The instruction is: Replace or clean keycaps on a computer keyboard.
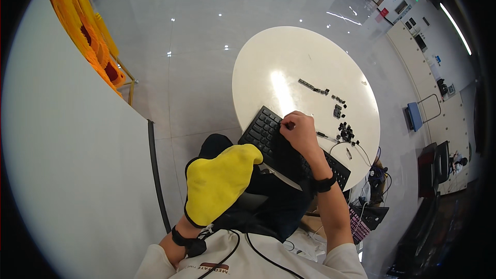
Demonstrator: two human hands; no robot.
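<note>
A black keyboard (271,139) lies slanted across the near edge of the round table, with bare dark areas where keycaps are off. Over its upper middle is my right hand (299,130), fingers curled into a pinch; a small dark thing shows between them, too small to name. My left hand is hidden in a yellow cloth mitt (222,178) with a black edge, and its tip rests near the keyboard's near left edge. Whether its fingers grip the keyboard cannot be seen. Loose black keycaps (346,133) sit heaped right of the keyboard.
The white round table (279,46) also bears a row of keycaps (312,87), a thin dark tool (326,136) and a cable (361,147). Right of my knees lies a pink keyboard (357,226). Left stands a white partition (93,139); a blue trolley (414,116) is far right.
</note>
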